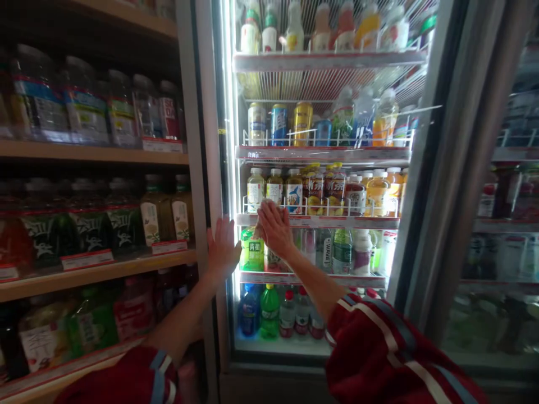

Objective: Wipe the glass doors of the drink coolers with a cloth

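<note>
I face an open drinks fridge with lit wire shelves. My left hand (pixel 222 247) rests flat, fingers spread, on the fridge's left frame (pixel 209 168). My right hand (pixel 274 227) reaches into the fridge at the front rail of the third shelf (pixel 337 221); its fingers are curled around the top of a bottle (pixel 272 255) on the shelf below, beside a green bottle (pixel 251 249). The gripped bottle is mostly hidden behind the hand. Yellow-capped tea bottles (pixel 274 188) stand just above the hand.
The open glass fridge door (pixel 446 168) hangs at the right, with another cooler (pixel 505 224) behind it. Wooden shelves (pixel 96 272) of bottled drinks fill the left. Cans (pixel 278 123) and bottles fill the upper fridge shelves; soda bottles (pixel 269 311) stand on the lowest one.
</note>
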A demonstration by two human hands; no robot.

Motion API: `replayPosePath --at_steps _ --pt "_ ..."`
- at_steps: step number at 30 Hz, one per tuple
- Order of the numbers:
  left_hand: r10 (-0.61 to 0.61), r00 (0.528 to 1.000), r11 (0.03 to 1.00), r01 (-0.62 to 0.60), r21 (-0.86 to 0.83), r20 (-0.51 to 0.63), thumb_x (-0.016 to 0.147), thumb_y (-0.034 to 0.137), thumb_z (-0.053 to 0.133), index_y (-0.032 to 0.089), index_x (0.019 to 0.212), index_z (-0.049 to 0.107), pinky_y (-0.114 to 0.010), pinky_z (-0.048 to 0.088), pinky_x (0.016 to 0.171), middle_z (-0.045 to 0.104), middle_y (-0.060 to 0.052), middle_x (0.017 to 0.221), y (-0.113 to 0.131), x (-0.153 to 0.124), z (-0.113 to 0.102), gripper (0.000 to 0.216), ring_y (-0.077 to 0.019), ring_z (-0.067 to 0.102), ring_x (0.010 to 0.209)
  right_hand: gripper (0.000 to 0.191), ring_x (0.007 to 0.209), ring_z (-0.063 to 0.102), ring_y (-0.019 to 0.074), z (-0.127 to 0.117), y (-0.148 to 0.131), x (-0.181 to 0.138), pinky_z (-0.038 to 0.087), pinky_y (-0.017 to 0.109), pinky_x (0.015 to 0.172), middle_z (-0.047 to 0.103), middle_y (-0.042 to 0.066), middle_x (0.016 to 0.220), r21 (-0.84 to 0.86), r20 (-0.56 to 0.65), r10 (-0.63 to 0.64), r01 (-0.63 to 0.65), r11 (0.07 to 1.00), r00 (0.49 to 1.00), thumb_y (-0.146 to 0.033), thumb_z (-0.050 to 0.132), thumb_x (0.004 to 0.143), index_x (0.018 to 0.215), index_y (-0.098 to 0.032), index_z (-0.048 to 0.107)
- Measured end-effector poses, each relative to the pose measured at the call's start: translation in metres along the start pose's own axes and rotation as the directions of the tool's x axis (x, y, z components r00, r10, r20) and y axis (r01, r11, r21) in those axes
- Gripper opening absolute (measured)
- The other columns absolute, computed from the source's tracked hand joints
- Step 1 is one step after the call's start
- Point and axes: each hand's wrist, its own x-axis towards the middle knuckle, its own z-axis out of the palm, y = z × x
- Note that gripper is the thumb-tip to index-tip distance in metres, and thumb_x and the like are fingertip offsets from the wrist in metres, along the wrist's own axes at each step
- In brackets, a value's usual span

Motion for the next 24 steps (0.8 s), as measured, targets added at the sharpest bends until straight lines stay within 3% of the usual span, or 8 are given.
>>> replayPosePath --at_steps 2,6,10,14,19,24 --pt "-0.018 1.0 1.0 0.018 0.001 0.005 0.083 0.022 0.045 0.015 0.144 0.024 -0.056 0.011 0.114 0.022 -0.015 0.151 -0.003 -0.001 -0.001 0.065 -0.0277 0.015 0.141 0.046 0.141 0.022 0.0238 0.001 -0.001 0.006 0.002 0.053 0.115 0.036 0.011 0.147 0.006 0.009 0.026 -0.026 1.0 1.0 -0.025 0.041 0.092 0.137 -0.016 0.041" --pt "-0.038 0.999 0.999 0.038 0.006 0.012 0.083 0.021 0.044 0.016 0.145 0.022 -0.054 0.009 0.115 0.019 -0.013 0.152 -0.01 -0.01 -0.003 0.067 -0.0263 0.015 0.142 0.044 0.14 0.024 0.0219 0.016 -0.029 0.003 0.007 0.053 0.115 0.039 0.008 0.146 0.08 0.097 -0.146 0.139 0.987 0.984 -0.023 0.041 0.092 0.135 -0.018 0.043" --pt "-0.01 0.999 1.0 0.009 0.014 0.043 0.083 0.021 0.043 0.017 0.145 0.023 -0.054 0.01 0.115 0.024 -0.013 0.151 -0.013 -0.025 -0.005 0.065 -0.0258 0.017 0.141 0.044 0.139 0.026 0.0224 0.029 -0.055 -0.012 0.013 0.054 0.114 0.037 0.009 0.146 0.139 0.15 -0.243 0.223 0.965 0.958 -0.026 0.043 0.092 0.135 -0.017 0.043" --pt "-0.004 0.998 0.999 0.002 0.033 0.066 0.082 0.019 0.044 0.016 0.144 0.026 -0.054 0.012 0.115 0.027 -0.014 0.15 -0.011 -0.036 -0.005 0.064 -0.0264 0.019 0.141 0.042 0.138 0.028 0.0205 0.021 -0.041 -0.019 0.008 0.053 0.116 0.04 0.007 0.145 0.12 0.129 -0.238 0.223 0.967 0.963 -0.019 0.041 0.091 0.133 -0.019 0.045" --pt "-0.021 0.997 0.999 0.019 0.028 0.08 0.082 0.019 0.044 0.014 0.143 0.027 -0.054 0.013 0.114 0.026 -0.015 0.15 -0.008 -0.04 -0.005 0.064 -0.027 0.017 0.141 0.045 0.139 0.027 0.0233 0.007 -0.015 -0.02 0.0 0.055 0.115 0.041 0.012 0.143 0.045 0.03 -0.013 0.011 0.999 0.999 -0.02 0.042 0.091 0.136 -0.015 0.042" --pt "-0.009 0.995 0.999 0.005 0.04 0.101 0.082 0.02 0.046 0.012 0.142 0.029 -0.055 0.014 0.113 0.025 -0.017 0.15 0.0 -0.042 -0.002 0.063 -0.0284 0.019 0.141 0.042 0.139 0.027 0.021 0.011 -0.031 -0.042 -0.001 0.051 0.116 0.042 0.009 0.143 0.075 0.083 -0.214 0.208 0.975 0.973 -0.02 0.043 0.09 0.132 -0.017 0.047"
